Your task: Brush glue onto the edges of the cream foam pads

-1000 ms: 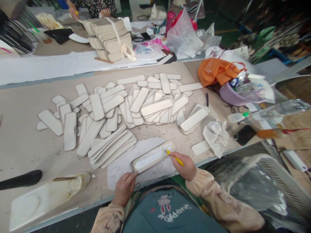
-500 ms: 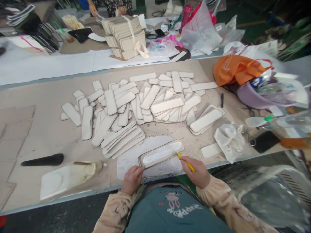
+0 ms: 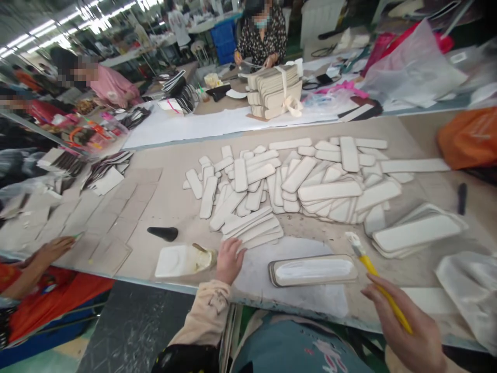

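Observation:
My right hand [image 3: 407, 324] grips a yellow-handled brush [image 3: 375, 272], its whitened bristles raised off the work at the right. In front of my body, a long rounded beige panel [image 3: 351, 269] lies on a pale sheet [image 3: 248, 282], a white wet-looking coat along its middle. My left hand [image 3: 230, 259] is at the near left end of a fanned stack of similar panels [image 3: 264, 230], fingers slightly apart and touching that end. To its left lies a cut-open white plastic bottle [image 3: 173, 261] with a stick in its mouth.
A loose heap of panels [image 3: 240, 176] covers the mid-table, and another fanned pile [image 3: 417, 233] lies at the right. A black tapered object [image 3: 163, 233] sits left. A co-worker's hand [image 3: 56, 248] works at far left; another person [image 3: 262, 39] sits opposite behind tied bundles [image 3: 272, 90].
My left hand has left the coated panel and reached left to the fanned stack. My right hand has lifted the brush off the panel and moved right. The view has swung left.

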{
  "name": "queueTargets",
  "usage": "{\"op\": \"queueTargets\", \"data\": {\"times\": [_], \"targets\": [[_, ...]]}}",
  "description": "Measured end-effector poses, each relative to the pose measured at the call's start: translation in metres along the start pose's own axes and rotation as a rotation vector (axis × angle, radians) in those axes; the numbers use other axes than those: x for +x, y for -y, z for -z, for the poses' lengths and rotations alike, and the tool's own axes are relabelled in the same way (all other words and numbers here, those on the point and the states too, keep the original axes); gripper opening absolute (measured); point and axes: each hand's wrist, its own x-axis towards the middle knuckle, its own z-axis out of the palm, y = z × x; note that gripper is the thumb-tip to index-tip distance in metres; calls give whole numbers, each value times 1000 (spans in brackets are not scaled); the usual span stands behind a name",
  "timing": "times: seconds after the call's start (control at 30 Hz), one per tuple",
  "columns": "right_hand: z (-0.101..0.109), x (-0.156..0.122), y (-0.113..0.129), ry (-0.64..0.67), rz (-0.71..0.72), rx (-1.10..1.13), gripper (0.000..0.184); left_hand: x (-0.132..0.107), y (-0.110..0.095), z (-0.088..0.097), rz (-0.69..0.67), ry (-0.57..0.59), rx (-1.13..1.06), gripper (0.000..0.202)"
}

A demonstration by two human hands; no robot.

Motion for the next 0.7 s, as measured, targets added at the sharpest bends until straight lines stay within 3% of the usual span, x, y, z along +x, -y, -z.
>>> {"op": "queueTargets", "data": {"times": [0.07,0.13,0.2,0.27,0.53,0.7], "targets": [[-9,3,6,4,26,5,32,28,26,6,51,93,88,26],[-14,7,12,18,67,0,31,52,45,7,122,282,157,25],[-17,11,19,37,116,-7,31,70,58,5,161,431,170,22],[-18,14,25,57,159,-11,31,81,64,4,169,506,146,19],[-20,11,33,32,128,-12,31,90,79,8,186,638,86,23],[-23,13,38,50,116,-16,30,94,67,7,201,628,165,28]]}}
